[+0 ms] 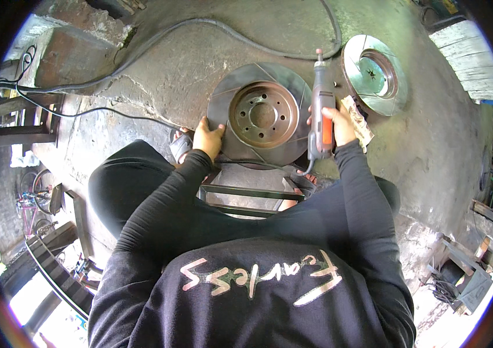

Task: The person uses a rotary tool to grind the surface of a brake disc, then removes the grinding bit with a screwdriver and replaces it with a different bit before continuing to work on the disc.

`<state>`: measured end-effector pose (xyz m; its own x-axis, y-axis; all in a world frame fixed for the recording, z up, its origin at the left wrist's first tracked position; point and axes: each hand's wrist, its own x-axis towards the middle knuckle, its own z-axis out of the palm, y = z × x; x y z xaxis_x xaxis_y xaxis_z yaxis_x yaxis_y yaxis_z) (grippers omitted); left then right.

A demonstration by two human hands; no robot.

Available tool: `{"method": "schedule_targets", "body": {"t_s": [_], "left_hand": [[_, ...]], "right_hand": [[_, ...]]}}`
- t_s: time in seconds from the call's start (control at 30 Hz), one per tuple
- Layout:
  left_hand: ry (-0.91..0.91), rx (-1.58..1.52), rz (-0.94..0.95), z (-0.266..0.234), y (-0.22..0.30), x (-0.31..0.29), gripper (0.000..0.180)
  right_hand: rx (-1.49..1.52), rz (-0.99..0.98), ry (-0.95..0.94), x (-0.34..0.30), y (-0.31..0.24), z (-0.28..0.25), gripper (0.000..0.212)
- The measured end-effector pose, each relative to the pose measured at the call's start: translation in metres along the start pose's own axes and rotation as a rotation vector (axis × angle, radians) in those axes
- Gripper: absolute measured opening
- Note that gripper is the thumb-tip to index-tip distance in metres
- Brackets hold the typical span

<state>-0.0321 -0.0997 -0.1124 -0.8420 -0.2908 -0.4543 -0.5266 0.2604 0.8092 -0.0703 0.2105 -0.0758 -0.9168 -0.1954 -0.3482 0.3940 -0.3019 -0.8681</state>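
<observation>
A grey brake disc (291, 93) with slanting grooves on its face and a rusty brown hub lies in front of me. My left hand (208, 139) grips its left rim, with the thumb over the face. My right hand (339, 124) is closed around a die grinder (322, 98) in grey and orange. The grinder points away from me along the disc's right edge, and a small pinkish stone shows at its tip. Its cord bends down from the near end. I cannot tell whether the grinder touches the disc.
Another grooved brake disc (394, 69) lies at the far right. A crumpled piece of paper or card (357, 123) is beside my right hand. A grey corrugated hose (200, 21) curves across the concrete floor, and a black cable (107, 109) runs in from the left. Between my legs stands a metal frame (246, 192).
</observation>
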Motion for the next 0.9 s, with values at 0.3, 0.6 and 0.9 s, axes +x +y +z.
{"method": "schedule_targets", "body": {"t_s": [0.3,0.6,0.9], "left_hand": [[0.072,0.181,0.173,-0.002,0.039,0.077,0.052],[-0.132,0.445,0.271,0.014,0.082,0.133,0.077],[-0.118,0.539,0.349,-0.013,0.103,0.117,0.070]], "right_hand": [[-0.048,0.056,-0.162,-0.037,0.036,0.033,0.075],[-0.132,-0.065,-0.151,-0.040,0.047,0.076,0.080],[-0.333,0.114,-0.157,-0.022,0.019,0.070,0.072]]}}
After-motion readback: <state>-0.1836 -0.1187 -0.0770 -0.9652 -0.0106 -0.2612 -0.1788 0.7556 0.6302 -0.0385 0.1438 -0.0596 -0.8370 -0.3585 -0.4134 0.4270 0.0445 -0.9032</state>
